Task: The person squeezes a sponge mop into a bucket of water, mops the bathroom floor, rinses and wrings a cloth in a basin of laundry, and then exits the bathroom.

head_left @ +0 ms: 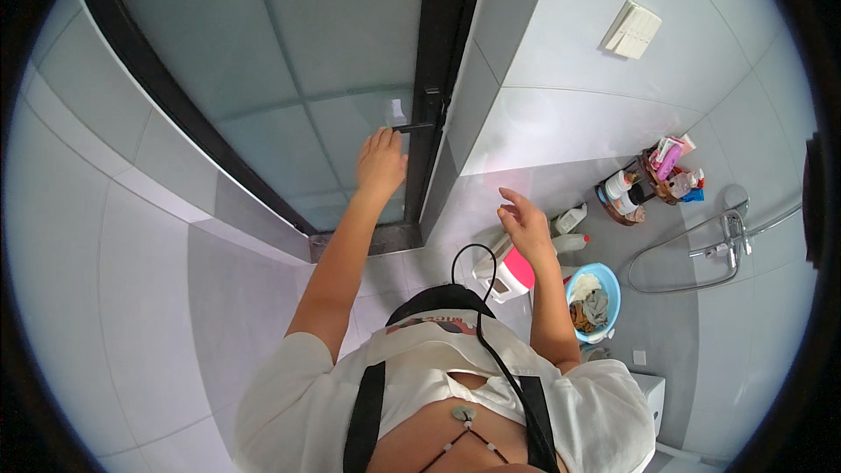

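Observation:
My left hand (381,163) is closed over the free end of a black lever door handle (415,128). That handle belongs to a frosted glass door (337,44) with a dark frame, which stands in its frame in front of me. The hand hides part of the lever. My right hand (526,226) hangs in the air to the right of the door, holding nothing, its fingers bent but apart. Below it is a white box-shaped container with a pink-red top (517,271).
On the right wall are a light switch (632,30), a corner rack (644,177) with several bottles, and a shower mixer (731,232) with a looping hose. A light-blue basin (613,298) holding cloths stands below. A black cable (499,350) runs down my front.

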{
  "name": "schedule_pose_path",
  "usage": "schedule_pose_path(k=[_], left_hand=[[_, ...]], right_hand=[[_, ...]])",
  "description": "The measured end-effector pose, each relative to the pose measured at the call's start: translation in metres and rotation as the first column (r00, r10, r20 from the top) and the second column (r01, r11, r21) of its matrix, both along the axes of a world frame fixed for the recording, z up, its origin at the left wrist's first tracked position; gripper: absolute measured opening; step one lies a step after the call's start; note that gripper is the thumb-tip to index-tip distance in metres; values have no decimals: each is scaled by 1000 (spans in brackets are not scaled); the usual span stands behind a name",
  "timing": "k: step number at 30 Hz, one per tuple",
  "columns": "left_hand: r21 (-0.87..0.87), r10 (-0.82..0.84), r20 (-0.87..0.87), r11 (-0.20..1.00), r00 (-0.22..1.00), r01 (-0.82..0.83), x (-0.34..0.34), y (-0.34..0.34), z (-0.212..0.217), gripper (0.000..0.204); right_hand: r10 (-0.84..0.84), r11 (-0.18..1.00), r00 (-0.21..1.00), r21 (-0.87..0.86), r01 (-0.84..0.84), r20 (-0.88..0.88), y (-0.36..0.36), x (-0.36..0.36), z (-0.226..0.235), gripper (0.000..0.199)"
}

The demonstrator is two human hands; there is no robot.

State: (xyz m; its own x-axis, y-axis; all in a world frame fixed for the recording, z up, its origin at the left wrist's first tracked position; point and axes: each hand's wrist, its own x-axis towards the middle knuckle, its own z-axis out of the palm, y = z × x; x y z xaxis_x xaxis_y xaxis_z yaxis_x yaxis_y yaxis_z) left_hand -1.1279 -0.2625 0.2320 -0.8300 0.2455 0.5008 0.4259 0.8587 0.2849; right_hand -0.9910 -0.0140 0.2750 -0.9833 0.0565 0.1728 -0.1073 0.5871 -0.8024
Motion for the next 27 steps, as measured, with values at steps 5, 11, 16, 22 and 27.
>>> schedule_pose_path(k=[5,11,16,22,27], left_hand=[[-56,58,33,997,998,-56,-36,20,-16,50],[110,74,7,991,997,-75,-41,26,-33,56],[19,123,13,992,992,-124,-29,35,-20,56],[-39,89,24,995,996,-88,-28,28,-16,60],[-49,117,-22,992,993,-117,-22,26,-19,63]], right_hand=[[30,999,1000,-30,-30,0,-9,-3,11,32],[25,999,995,-43,-21,96,-4,5,13,32],[16,1000,994,20,-19,104,5,6,8,30],[72,994,986,74,-84,151,5,-3,8,31],[105,980,994,169,-106,19,-5,-13,-2,33]])
